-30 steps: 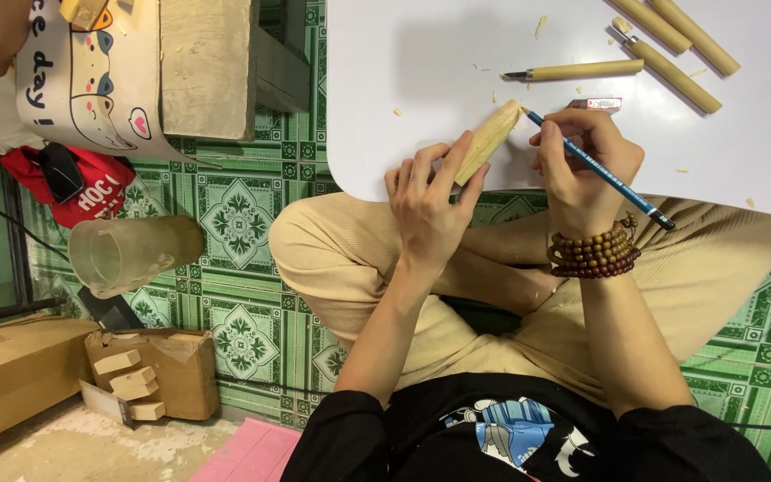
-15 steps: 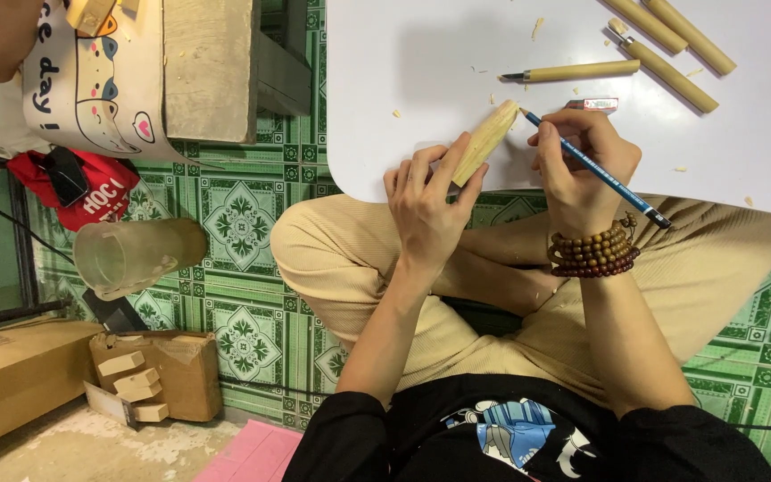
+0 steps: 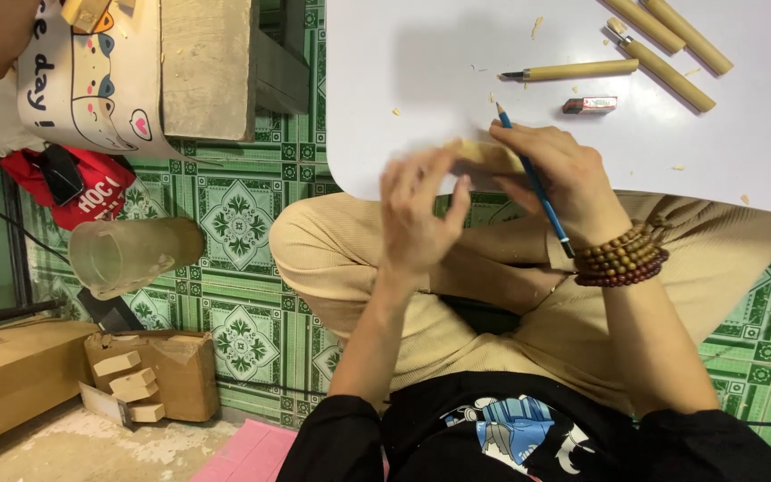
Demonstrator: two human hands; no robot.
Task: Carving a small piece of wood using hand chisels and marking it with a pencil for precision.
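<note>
My right hand [image 3: 557, 174] grips a blue pencil [image 3: 535, 186] with its tip pointing up over the white table [image 3: 421, 71]. Its fingers also pinch a pale wooden piece [image 3: 485, 153] that lies crosswise at the table's near edge. My left hand [image 3: 417, 214] is blurred, with fingers spread and fingertips close to the left end of the wooden piece, not closed round it. A string of brown beads [image 3: 622, 257] circles my right wrist. I sit cross-legged in beige trousers [image 3: 332, 241] on the green tiled floor.
On the table lie a wooden-handled carving tool [image 3: 577, 70], two more wooden handles [image 3: 671, 45], a small eraser [image 3: 590, 104] and wood chips. To the left are a wooden block [image 3: 207, 67], a frosted plastic jar [image 3: 131, 254], a red bag [image 3: 82, 187] and a cardboard box holding wood blocks [image 3: 149, 379].
The wooden piece went from standing tilted in my left hand to lying crosswise under my right fingers. My left hand has loosened and dropped back from it. The pencil now points up.
</note>
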